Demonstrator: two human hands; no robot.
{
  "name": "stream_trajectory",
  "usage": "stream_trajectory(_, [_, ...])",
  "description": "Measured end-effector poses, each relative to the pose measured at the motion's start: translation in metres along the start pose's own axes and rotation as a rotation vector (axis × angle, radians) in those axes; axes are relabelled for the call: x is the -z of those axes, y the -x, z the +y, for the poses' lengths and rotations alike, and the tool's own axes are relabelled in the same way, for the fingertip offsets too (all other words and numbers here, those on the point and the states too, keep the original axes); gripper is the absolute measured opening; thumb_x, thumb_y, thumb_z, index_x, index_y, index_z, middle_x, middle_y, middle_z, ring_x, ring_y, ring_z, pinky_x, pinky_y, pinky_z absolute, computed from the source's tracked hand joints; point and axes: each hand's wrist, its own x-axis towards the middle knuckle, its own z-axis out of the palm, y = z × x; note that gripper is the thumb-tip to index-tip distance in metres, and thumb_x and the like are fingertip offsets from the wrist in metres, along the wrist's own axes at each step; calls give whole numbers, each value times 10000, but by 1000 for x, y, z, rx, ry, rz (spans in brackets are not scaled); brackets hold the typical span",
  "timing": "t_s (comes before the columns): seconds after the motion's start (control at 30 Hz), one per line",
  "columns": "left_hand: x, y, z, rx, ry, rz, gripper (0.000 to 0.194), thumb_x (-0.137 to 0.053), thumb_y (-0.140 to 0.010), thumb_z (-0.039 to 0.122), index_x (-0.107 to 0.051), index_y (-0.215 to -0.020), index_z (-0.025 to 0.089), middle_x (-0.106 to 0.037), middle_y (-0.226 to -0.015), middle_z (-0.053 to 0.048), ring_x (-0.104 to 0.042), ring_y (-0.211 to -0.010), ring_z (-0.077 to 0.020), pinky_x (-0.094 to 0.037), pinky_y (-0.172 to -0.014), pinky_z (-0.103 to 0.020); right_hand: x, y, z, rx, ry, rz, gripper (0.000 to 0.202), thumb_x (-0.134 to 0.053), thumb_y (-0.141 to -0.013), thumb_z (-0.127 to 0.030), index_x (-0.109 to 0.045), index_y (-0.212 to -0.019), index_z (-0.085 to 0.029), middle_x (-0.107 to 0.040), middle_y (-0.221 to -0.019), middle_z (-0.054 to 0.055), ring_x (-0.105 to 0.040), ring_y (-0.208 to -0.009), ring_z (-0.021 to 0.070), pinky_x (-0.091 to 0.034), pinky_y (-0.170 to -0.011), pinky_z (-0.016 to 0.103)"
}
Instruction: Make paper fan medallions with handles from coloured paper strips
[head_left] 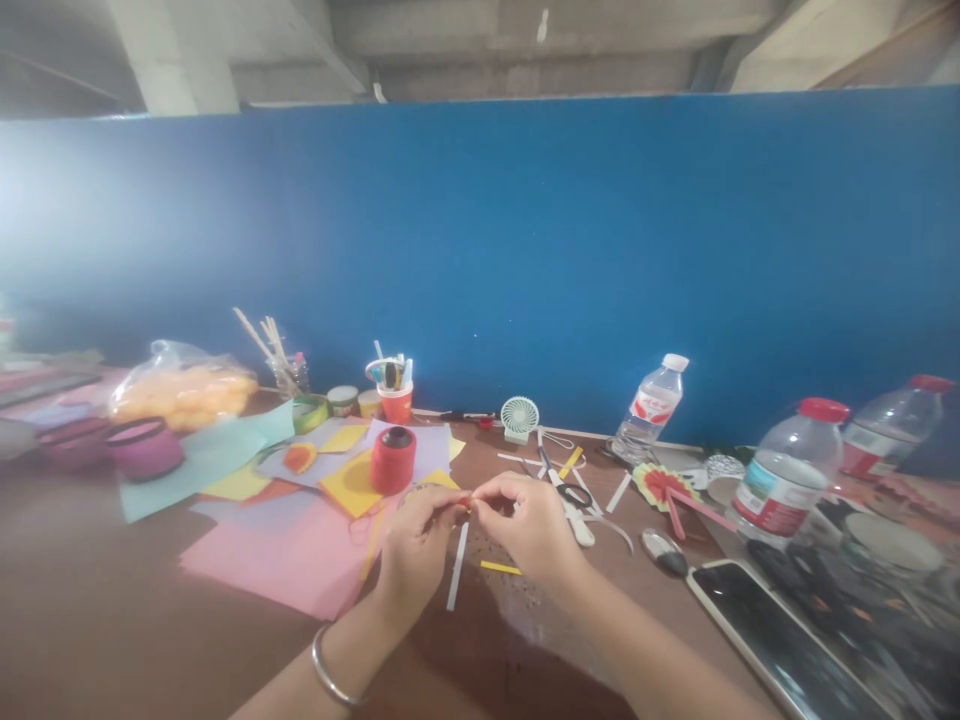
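My left hand (pixel 412 545), with a silver bangle on its wrist, is closed in a pinch at the middle of the table. My right hand (pixel 534 525) pinches from the other side, its fingertips meeting those of the left. Between them shows a small red piece (pixel 466 502) with a hint of yellow; the fingers cover most of it, so its kind is unclear. Below the hands lie a white paper strip (pixel 457 568) and a yellow paper strip (pixel 500 567). A red thread spool (pixel 393 461) stands beyond my left hand, and scissors (pixel 559 477) lie beyond my right.
Coloured paper sheets (pixel 289 545) spread to the left, near a bag of yellow-orange stuff (pixel 184 390). A small fan (pixel 519 417) stands at the back. Along the right are a water bottle (pixel 651 408), a larger red-capped bottle (pixel 791 470) and a phone (pixel 780 635). A blue partition (pixel 480 250) rises behind.
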Motion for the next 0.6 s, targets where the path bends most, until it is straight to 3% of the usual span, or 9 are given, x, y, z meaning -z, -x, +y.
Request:
stream_trajectory(0.27, [1, 2, -2, -43, -49, -8, 119, -527, -792, 192, -635, -836, 217, -654, -765, -7, -599, -729, -147, -466, -689, -272, 1, 0, -7, 25, 117, 6, 123, -541, -682, -134, -647, -643, -181, -622, -634, 6, -550, -606, 131, -409, -567, 214])
stream_trajectory(0.6, [-1, 0, 3, 27, 51, 21, 96, -537, -782, 199, -630, -802, 207, -651, -734, 2, -602, -664, -132, -485, -639, -255, 0, 0, -6, -93, -36, -11, 117, -531, -686, -171, -639, -643, -165, -618, -597, -3, -524, -520, 108, -391, -486, 190])
